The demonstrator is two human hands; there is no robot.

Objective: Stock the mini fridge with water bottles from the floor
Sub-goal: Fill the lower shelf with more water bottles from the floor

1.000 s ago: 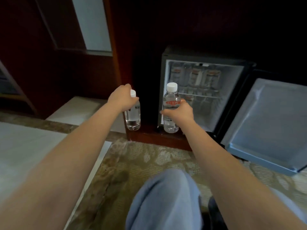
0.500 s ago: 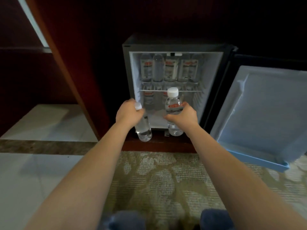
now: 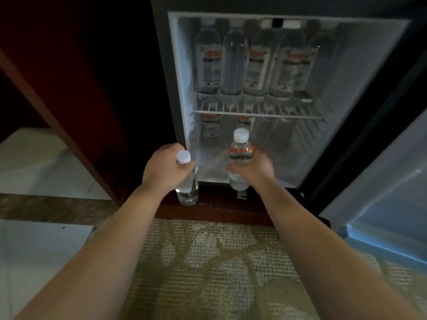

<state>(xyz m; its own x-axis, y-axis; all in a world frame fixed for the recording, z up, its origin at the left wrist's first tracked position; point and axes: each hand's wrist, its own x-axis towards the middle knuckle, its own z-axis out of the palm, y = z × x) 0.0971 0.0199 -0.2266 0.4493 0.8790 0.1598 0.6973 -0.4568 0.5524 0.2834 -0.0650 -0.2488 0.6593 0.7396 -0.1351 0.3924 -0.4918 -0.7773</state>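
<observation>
The mini fridge (image 3: 182, 65) stands open in a dark wooden cabinet. Several water bottles stand in a row on its wire shelf (image 3: 256, 113), and two more show dimly below it at the back left. My left hand (image 3: 163, 169) grips a clear water bottle (image 3: 188, 188) by its neck, just outside the fridge's lower left corner. My right hand (image 3: 254, 167) holds a second white-capped, red-labelled bottle (image 3: 240, 150) upright at the threshold of the lower compartment.
The fridge door (image 3: 381, 192) is swung open to the right. A wooden cabinet base (image 3: 208, 211) runs under the fridge, with patterned carpet (image 3: 208, 262) in front. White tile floor (image 3: 34, 250) lies to the left, beside a dark wooden panel (image 3: 69, 88).
Both hands have carried their bottles closer to the fridge's lower opening. The view has moved in, so the fridge now fills more of the frame.
</observation>
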